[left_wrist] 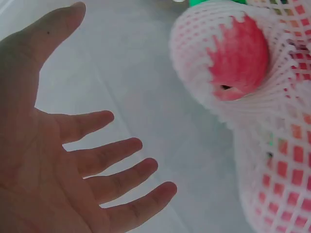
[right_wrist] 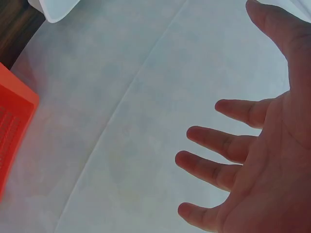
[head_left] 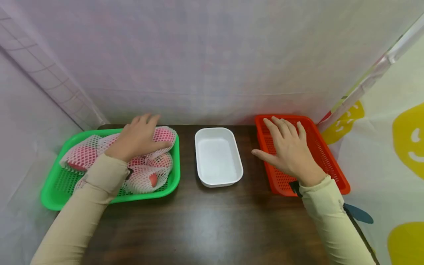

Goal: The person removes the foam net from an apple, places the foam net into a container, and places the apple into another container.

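My left hand point(head_left: 136, 138) hovers over the green basket point(head_left: 177, 173), fingers spread and holding nothing. In that basket lie several red, round fruits point(head_left: 81, 155) in white foam netting; their exact kind is unclear. The left wrist view shows one red fruit point(left_wrist: 240, 58) poking through its net, apart from the outstretched fingers. Over the red basket point(head_left: 331, 169) my right hand point(head_left: 293, 151) is held with fingers apart, gripping nothing. Through the basket's slotted floor no contents show. Between the two baskets stands a white rectangular dish point(head_left: 219, 158), with nothing seen inside.
All three containers stand on a dark wooden table point(head_left: 205, 221). A pale sheet point(head_left: 205, 55) hangs right behind them. Another sheet with yellow smiling shapes point(head_left: 410, 140) hangs at the right, close to the red basket, and a whitish sheet point(head_left: 26, 147) borders the left.
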Demonstrator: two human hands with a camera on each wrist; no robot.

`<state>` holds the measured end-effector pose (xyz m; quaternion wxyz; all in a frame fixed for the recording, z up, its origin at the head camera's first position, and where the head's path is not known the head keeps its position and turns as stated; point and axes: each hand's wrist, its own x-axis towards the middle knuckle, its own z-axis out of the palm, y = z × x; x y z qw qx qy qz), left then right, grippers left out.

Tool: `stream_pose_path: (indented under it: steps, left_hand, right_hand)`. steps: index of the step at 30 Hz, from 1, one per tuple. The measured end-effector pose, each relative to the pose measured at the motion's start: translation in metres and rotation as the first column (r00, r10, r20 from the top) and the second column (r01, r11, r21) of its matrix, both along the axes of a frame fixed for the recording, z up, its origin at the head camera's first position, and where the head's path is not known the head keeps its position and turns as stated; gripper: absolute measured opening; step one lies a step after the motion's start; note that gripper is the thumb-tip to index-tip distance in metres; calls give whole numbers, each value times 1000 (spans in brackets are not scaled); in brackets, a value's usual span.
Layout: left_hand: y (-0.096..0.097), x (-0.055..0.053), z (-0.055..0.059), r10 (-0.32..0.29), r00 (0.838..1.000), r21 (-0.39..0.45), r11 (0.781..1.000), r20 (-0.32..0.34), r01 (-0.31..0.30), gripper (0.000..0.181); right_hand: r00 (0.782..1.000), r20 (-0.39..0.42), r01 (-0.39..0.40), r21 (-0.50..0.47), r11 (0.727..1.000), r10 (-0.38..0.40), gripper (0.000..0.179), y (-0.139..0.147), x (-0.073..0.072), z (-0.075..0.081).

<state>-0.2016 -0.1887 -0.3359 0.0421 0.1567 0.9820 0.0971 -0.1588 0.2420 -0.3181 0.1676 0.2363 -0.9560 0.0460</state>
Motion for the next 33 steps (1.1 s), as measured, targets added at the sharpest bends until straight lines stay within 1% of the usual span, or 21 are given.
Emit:
stream_pose_path:
  steps: [3, 6, 8, 10, 14, 16, 19, 22, 26, 30, 33]
  left_hand:
    - [-2, -13, -9, 8, 996, -3, 1000, 90, -8, 111]
    - [-4, -26, -18, 20, 985, -17, 1000, 173, -17, 111]
    - [-4, -33, -23, 26, 980, -25, 999, 197, -21, 112]
    - [-3, -39, -28, 28, 979, -34, 999, 204, -22, 112]
    - [0, -46, -37, 34, 973, -41, 999, 229, -26, 115]
    - [1, -47, -43, 47, 965, -42, 998, 258, -38, 116]
    - [1, -47, -52, 60, 958, -45, 998, 282, -49, 115]
    - [0, -45, -57, 64, 959, -35, 998, 278, -57, 112]
    - [0, -43, -58, 72, 969, -3, 997, 236, -74, 104]
    - [1, -41, -56, 69, 983, 30, 997, 173, -75, 96]
    - [2, -38, -48, 70, 989, 42, 996, 131, -76, 95]
  right_hand:
    - [1000, 3, -6, -7, 1000, 6, 92, -1, 1, -2]
    - [1000, 15, -11, -2, 1000, 11, 91, -2, 2, -7]
    - [1000, 26, -15, 8, 1000, 15, 91, -3, 2, -11]
    - [999, 39, -18, 18, 1000, 17, 91, -3, 2, -15]
    - [998, 53, -35, 14, 999, 34, 90, -5, 3, -23]
    - [997, 52, -53, 2, 999, 53, 89, -6, 4, -27]
    - [996, 38, -81, -12, 997, 81, 88, -8, 5, -32]
    - [995, 25, -96, -14, 995, 97, 86, -9, 7, -37]
    - [995, 20, -101, -13, 995, 102, 86, -8, 8, -41]
    - [994, 25, -107, -24, 994, 107, 85, -7, 10, -42]
    - [993, 29, -114, -31, 993, 115, 85, -6, 11, -43]
